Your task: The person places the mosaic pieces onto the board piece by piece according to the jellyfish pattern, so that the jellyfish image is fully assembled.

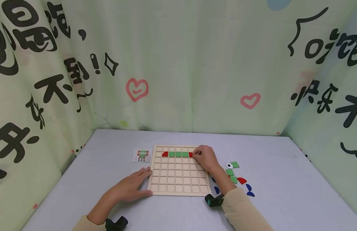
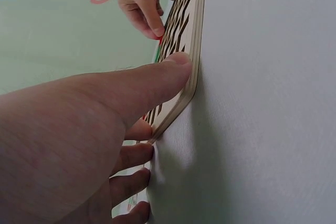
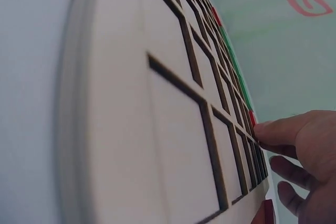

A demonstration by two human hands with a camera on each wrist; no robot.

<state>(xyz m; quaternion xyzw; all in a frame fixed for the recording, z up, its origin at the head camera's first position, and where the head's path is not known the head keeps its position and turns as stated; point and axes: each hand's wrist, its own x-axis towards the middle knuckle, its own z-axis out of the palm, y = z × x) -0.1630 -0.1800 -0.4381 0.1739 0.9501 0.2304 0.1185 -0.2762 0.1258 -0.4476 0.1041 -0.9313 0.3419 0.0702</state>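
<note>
A wooden grid board [image 1: 179,180] lies flat on the table. One row near its far edge carries a red quarter-round piece [image 1: 165,154] at the left, then three green squares [image 1: 178,154]. At that row's right end, my right hand [image 1: 206,158] pinches a second red piece [image 1: 191,154] at its cell, the fingertips partly covering it. My left hand [image 1: 130,186] rests at the board's near left corner. Its thumb [image 2: 176,69] lies on the board's edge, and its fairly straight fingers [image 2: 132,156] are along the left side.
A small pattern card [image 1: 142,155] with a robot-like figure lies left of the board. Right of it are loose green squares [image 1: 235,164], a red quarter-round [image 1: 242,180], blue half-rounds [image 1: 250,194] and a white eye disc [image 1: 229,166]. The right forearm hides some pieces.
</note>
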